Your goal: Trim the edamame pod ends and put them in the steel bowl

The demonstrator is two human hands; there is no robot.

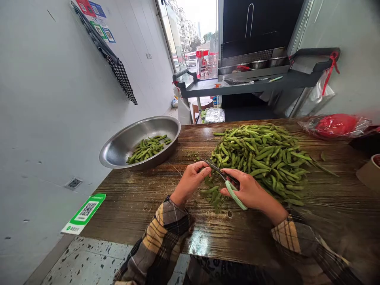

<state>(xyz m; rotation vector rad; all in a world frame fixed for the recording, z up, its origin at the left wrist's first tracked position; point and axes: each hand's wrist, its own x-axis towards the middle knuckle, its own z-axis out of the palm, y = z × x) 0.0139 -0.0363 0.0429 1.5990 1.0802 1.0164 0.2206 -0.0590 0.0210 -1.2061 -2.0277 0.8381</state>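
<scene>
Scissors with a pale green handle (236,194) are in my right hand (251,190), whose fingers wrap the handle. Their dark blades point up and left, toward the fingertips of my left hand (192,180). Thumb and fingers of that left hand are pinched together beside the blade tips; what they hold, if anything, is hidden. A large heap of green edamame pods (261,154) lies just beyond my right hand. Below the blades, a few loose pods (211,190) and green scraps rest on the wooden table (142,206).
A wide steel basin (111,152) with some pods inside stands at the table's back left. Red goods in clear plastic (337,126) lie at the back right. A grey cart (202,93) stands behind the table; a green QR-code sign (84,213) sits at the left edge.
</scene>
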